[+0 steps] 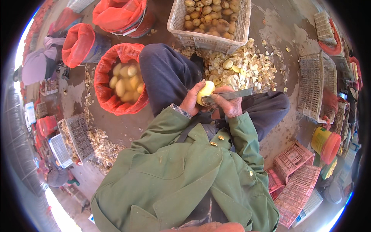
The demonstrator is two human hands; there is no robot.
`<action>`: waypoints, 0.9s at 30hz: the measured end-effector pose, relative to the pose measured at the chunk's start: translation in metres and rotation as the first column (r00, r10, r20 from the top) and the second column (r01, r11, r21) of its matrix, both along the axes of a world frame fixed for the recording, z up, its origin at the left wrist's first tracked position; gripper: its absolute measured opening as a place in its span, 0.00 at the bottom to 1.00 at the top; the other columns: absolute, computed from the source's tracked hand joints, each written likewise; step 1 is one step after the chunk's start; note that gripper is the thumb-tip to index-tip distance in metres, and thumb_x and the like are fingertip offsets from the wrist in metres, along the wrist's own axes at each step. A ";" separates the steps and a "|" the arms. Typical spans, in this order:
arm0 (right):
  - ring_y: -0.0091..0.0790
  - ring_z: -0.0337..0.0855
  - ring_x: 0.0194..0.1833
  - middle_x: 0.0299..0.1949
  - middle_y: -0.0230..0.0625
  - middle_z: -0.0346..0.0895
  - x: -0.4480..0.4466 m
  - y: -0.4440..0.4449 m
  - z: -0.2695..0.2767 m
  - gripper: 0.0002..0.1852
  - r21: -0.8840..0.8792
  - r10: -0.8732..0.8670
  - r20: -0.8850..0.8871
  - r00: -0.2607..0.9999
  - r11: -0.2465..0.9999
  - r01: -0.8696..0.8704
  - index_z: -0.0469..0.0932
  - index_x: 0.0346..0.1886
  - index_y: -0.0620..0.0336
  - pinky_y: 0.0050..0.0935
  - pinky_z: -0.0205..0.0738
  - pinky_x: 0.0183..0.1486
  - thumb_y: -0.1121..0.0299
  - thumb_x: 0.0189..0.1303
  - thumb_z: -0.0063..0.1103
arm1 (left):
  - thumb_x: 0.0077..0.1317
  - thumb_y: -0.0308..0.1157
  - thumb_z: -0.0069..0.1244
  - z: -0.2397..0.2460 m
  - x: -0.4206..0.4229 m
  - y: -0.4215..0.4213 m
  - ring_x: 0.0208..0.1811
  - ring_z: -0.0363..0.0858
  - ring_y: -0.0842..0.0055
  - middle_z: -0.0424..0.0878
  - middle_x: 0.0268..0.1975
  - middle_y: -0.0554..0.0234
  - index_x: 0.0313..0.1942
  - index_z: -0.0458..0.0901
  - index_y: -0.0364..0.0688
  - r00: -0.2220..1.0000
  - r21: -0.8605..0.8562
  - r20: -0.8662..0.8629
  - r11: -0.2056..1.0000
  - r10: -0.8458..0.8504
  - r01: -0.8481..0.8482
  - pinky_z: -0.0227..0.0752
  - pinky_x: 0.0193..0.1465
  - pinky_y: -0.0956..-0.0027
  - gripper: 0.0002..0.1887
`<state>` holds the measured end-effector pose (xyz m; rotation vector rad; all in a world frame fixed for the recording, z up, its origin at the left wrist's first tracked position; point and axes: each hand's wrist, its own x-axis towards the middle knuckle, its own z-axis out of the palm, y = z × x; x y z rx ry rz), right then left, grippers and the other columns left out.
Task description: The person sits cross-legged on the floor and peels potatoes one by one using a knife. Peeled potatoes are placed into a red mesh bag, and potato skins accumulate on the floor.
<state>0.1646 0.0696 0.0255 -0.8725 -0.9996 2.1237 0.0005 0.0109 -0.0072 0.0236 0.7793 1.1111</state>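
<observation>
My left hand [192,100] grips a pale yellow, peeled tuber that looks like a potato [207,88], over my lap. A knife with a broad flat metal blade [239,94] is in my right hand [232,104], lying across the tuber's near side. The fingers beneath the tuber are partly hidden. Beyond my hands, peelings [240,75] lie heaped on the floor with a few tubers among them. Left of my knee, a red mesh bag [101,95] lines a round container of peeled tubers [124,81] in cloudy water.
A dirty plastic crate [208,43] of unpeeled tubers stands ahead. Buckets with red mesh [78,46] stand to the left, near a person in a pale head covering [39,65]. Stacked crates [310,87] line the right, with red crates [294,159] at lower right.
</observation>
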 end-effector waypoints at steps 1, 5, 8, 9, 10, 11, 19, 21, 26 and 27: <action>0.29 0.84 0.27 0.33 0.38 0.85 0.001 0.002 -0.004 0.08 0.031 0.002 0.024 1.000 1.000 -0.003 0.82 0.42 0.65 0.26 0.80 0.31 0.79 0.60 0.69 | 0.73 0.62 0.45 -0.004 -0.001 -0.001 0.19 0.78 0.72 0.84 0.33 0.60 0.47 0.79 0.44 1.000 0.055 -0.006 0.998 -0.016 0.016 0.63 0.15 0.73 0.27; 0.28 0.84 0.28 0.33 0.41 0.85 0.016 0.022 -0.022 0.07 0.219 -0.111 0.072 0.991 0.971 0.092 0.81 0.44 0.67 0.25 0.79 0.29 0.78 0.64 0.65 | 0.73 0.61 0.45 -0.006 -0.005 -0.006 0.23 0.82 0.71 0.85 0.35 0.53 0.53 0.78 0.40 0.998 0.062 0.014 0.997 -0.057 0.056 0.67 0.15 0.75 0.30; 0.34 0.88 0.30 0.35 0.48 0.87 0.060 0.071 -0.075 0.07 0.308 -0.443 0.221 0.869 0.877 0.369 0.80 0.45 0.67 0.25 0.79 0.25 0.74 0.67 0.63 | 0.72 0.58 0.47 0.014 -0.015 -0.017 0.19 0.80 0.66 0.84 0.34 0.44 0.52 0.78 0.37 0.987 0.118 0.114 0.988 -0.114 0.101 0.67 0.15 0.74 0.30; 0.36 0.89 0.31 0.35 0.50 0.87 0.070 0.075 -0.068 0.09 0.339 -0.539 0.173 0.825 0.818 0.464 0.78 0.47 0.68 0.25 0.79 0.24 0.74 0.68 0.62 | 0.71 0.59 0.48 0.014 -0.019 -0.010 0.20 0.80 0.67 0.84 0.33 0.45 0.51 0.77 0.38 0.989 0.103 0.119 0.992 -0.090 0.078 0.67 0.15 0.73 0.29; 0.36 0.89 0.31 0.34 0.50 0.86 0.071 0.072 -0.050 0.09 0.311 -0.547 0.173 0.819 0.819 0.481 0.78 0.47 0.68 0.25 0.79 0.24 0.74 0.68 0.63 | 0.71 0.59 0.48 0.012 -0.016 -0.012 0.20 0.80 0.68 0.84 0.32 0.46 0.50 0.77 0.38 0.989 0.067 0.135 0.997 -0.057 0.048 0.67 0.15 0.73 0.29; 0.37 0.89 0.31 0.33 0.49 0.86 0.071 0.068 -0.034 0.09 0.283 -0.555 0.175 0.813 0.819 0.499 0.78 0.46 0.68 0.26 0.80 0.23 0.73 0.67 0.64 | 0.71 0.59 0.49 0.011 -0.013 -0.015 0.20 0.80 0.69 0.84 0.31 0.47 0.48 0.77 0.39 0.988 0.030 0.150 0.999 -0.023 0.018 0.67 0.15 0.72 0.28; 0.32 0.85 0.26 0.30 0.43 0.83 0.012 0.017 0.001 0.08 0.010 -0.238 0.094 0.967 0.971 0.238 0.80 0.40 0.66 0.26 0.79 0.24 0.74 0.61 0.69 | 0.74 0.61 0.44 0.010 -0.002 -0.004 0.19 0.79 0.72 0.85 0.30 0.55 0.48 0.78 0.41 0.998 0.057 -0.060 0.998 -0.012 0.015 0.63 0.13 0.73 0.28; 0.31 0.84 0.26 0.29 0.43 0.84 0.005 0.016 -0.012 0.08 0.100 -0.112 0.169 0.979 0.990 0.096 0.80 0.40 0.66 0.25 0.79 0.25 0.74 0.62 0.69 | 0.75 0.60 0.43 0.006 -0.002 -0.004 0.19 0.79 0.73 0.84 0.30 0.56 0.47 0.78 0.41 0.993 0.053 -0.118 0.998 -0.009 0.016 0.62 0.13 0.73 0.28; 0.26 0.83 0.23 0.30 0.43 0.86 0.030 0.055 -0.045 0.07 0.201 -0.311 0.245 0.918 0.943 0.266 0.81 0.41 0.65 0.21 0.74 0.23 0.73 0.65 0.66 | 0.74 0.57 0.45 0.008 -0.008 -0.012 0.19 0.79 0.72 0.85 0.31 0.52 0.49 0.78 0.38 0.985 0.086 -0.142 0.991 -0.094 0.107 0.61 0.13 0.75 0.27; 0.26 0.83 0.23 0.31 0.45 0.87 0.049 0.067 -0.070 0.07 0.294 -0.359 0.351 0.865 0.919 0.262 0.81 0.42 0.66 0.22 0.74 0.23 0.72 0.66 0.65 | 0.74 0.57 0.45 0.011 -0.010 -0.017 0.19 0.80 0.72 0.85 0.32 0.52 0.49 0.79 0.38 0.990 0.122 -0.083 0.985 -0.111 0.121 0.62 0.13 0.75 0.27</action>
